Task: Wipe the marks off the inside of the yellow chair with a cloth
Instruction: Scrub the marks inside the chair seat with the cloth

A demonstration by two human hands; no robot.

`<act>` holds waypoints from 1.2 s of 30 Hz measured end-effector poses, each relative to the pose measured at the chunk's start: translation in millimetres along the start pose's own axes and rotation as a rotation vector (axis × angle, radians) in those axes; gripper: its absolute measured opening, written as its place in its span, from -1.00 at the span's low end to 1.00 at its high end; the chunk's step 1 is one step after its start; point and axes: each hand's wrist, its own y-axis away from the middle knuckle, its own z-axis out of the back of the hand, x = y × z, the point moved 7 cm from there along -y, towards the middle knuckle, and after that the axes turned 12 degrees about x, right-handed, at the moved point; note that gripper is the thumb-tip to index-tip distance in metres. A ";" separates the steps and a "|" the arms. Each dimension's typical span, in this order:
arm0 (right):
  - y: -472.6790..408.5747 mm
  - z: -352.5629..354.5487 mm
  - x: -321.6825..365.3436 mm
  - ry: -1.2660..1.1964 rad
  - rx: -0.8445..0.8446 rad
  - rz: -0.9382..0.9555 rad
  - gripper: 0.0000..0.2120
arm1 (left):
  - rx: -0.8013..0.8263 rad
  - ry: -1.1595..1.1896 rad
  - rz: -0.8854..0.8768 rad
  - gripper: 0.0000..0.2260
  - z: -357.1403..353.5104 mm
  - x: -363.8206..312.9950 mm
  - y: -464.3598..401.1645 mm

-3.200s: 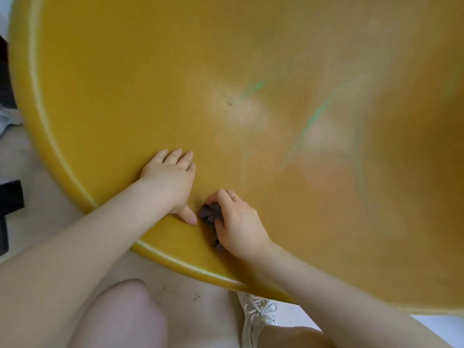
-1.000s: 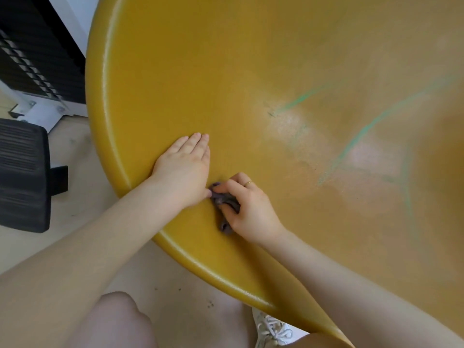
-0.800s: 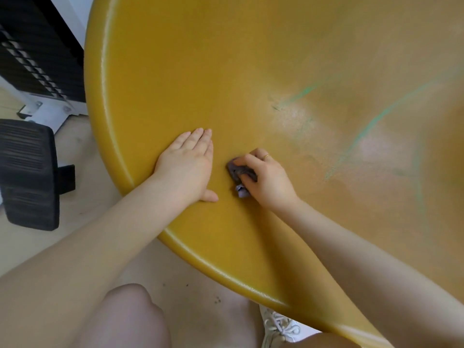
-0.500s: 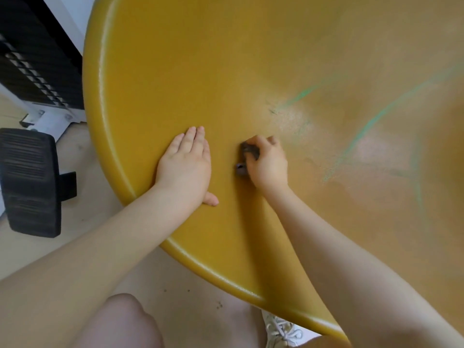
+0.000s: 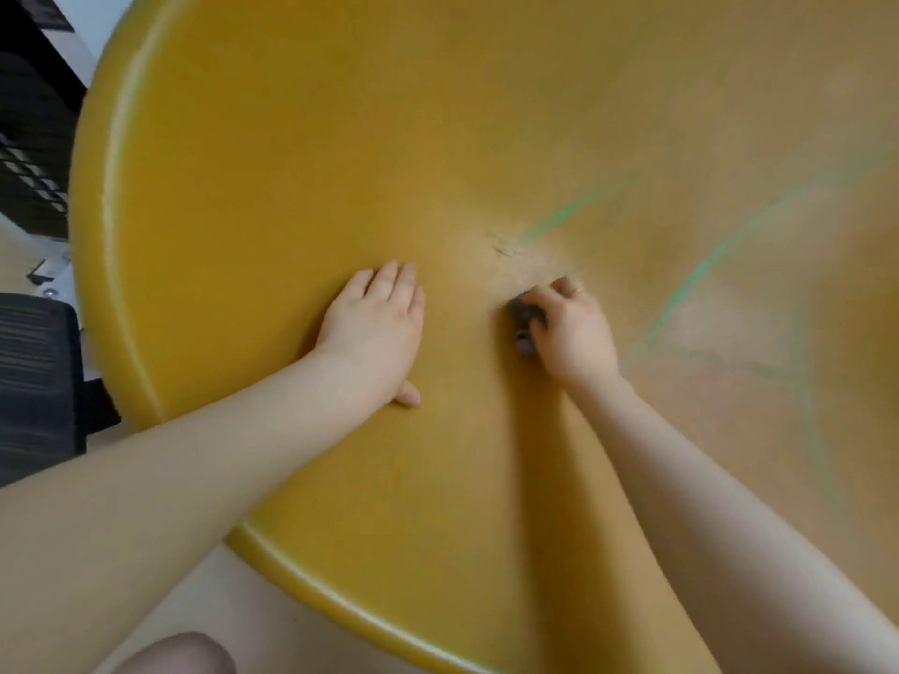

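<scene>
The yellow chair (image 5: 301, 153) fills most of the view as a wide curved shell. My left hand (image 5: 377, 328) lies flat on its inner surface, fingers together and pointing up. My right hand (image 5: 569, 328) is closed on a small dark cloth (image 5: 526, 319) pressed against the shell, just below a small dark scuff (image 5: 501, 248). A short green mark (image 5: 559, 221) runs up to the right from that scuff. A long curved green mark (image 5: 700, 279) lies further right, with a fainter green streak (image 5: 805, 391) beside it.
The chair's rounded rim (image 5: 92, 226) curves down the left side and along the bottom. A black chair part (image 5: 34, 381) and a dark grilled unit (image 5: 29, 138) stand on the pale floor to the left. My knee (image 5: 180, 656) shows at the bottom edge.
My right hand has slid the cloth up and to the right across the shell, away from the left hand and toward the dark scuff. My left hand has stayed flat in place.
</scene>
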 end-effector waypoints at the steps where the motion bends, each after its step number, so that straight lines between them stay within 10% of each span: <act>1: -10.0 11.7 -16.7 0.047 -0.062 -0.064 -0.78 | 0.012 -0.017 0.004 0.07 1.7 -0.8 -9.9; 6: -22.0 26.8 -33.5 0.225 -0.208 -0.252 -0.73 | 0.039 0.012 0.073 0.27 9.1 5.2 -41.8; 18: -5.6 -26.4 51.4 0.323 -0.076 0.371 -0.72 | 0.017 0.086 0.029 0.27 6.5 4.5 -51.6; 27: -82.8 24.8 26.6 0.132 -0.441 0.042 -0.69 | -0.004 0.123 0.027 0.29 3.3 3.5 -56.8; 36: 20.0 -38.1 69.6 0.112 -0.131 0.428 -0.68 | 0.000 0.147 0.046 0.28 6.9 2.2 -54.4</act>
